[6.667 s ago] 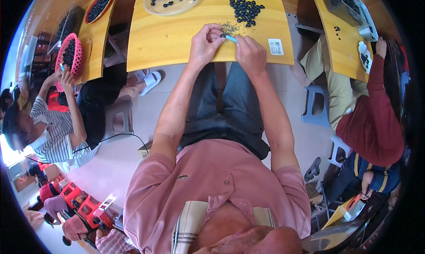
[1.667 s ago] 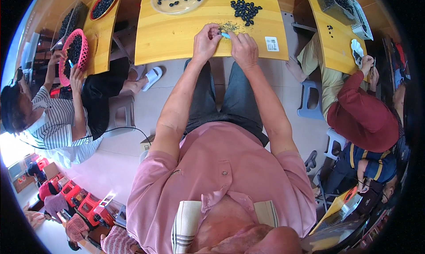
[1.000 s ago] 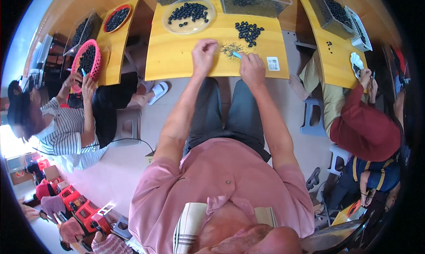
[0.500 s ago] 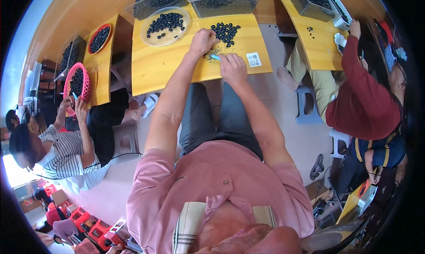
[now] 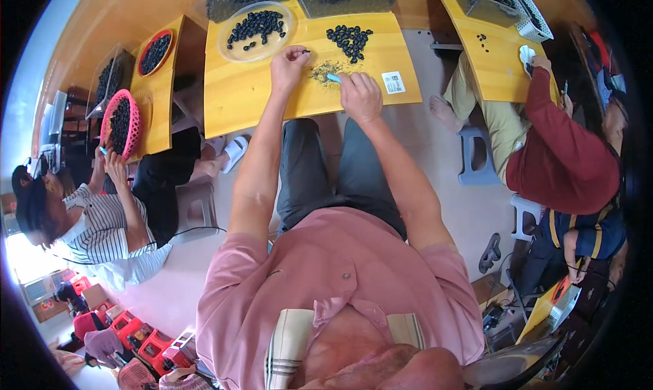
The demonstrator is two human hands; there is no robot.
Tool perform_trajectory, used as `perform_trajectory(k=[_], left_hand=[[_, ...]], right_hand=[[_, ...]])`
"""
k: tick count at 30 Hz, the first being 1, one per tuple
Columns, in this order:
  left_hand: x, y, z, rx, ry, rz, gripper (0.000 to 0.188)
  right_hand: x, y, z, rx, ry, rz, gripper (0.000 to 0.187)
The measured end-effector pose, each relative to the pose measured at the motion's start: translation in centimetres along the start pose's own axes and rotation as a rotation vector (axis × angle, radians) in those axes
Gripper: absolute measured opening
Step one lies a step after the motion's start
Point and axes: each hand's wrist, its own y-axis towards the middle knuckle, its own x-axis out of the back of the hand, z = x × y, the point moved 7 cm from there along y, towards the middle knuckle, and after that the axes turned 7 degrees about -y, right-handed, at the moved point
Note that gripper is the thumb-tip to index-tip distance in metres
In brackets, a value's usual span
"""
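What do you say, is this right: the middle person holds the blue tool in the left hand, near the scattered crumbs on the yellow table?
The side is wrong: in the head view, the middle person holds the blue tool in the right hand, near the scattered crumbs on the yellow table.

The left hand [image 5: 288, 67] held a small dark piece [image 5: 306, 51] between thumb and fingertips, above the wooden table [image 5: 238, 97]. The right hand [image 5: 362, 96] gripped a light-blue tool [image 5: 334, 78], its end over scattered crumbs [image 5: 320, 71]. Beyond lay a pile of round black pieces [image 5: 350, 42]; left of it stood a clear dish [image 5: 273, 48] of similar pieces. A white label [image 5: 392, 82] lay right of the right hand.
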Motion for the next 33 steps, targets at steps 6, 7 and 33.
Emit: perform_trajectory(k=[6, 7, 33], left_hand=[[-0.1, -4.9, 0.7, 0.042, -0.234, -0.073, 0.022], [-0.7, -5.4, 0.5, 0.037, -0.336, -0.074, 0.023], [-2.4, -7.3, 0.3, -0.123, -0.221, -0.057, 0.029]], right_hand=[[-0.5, -0.1, 0.0, 0.003, -0.011, -0.003, 0.013], [-0.6, -0.2, 0.0, 0.008, -0.008, 0.003, 0.013], [-0.7, -0.3, 0.6, 0.120, -0.003, 0.043, 0.022]])
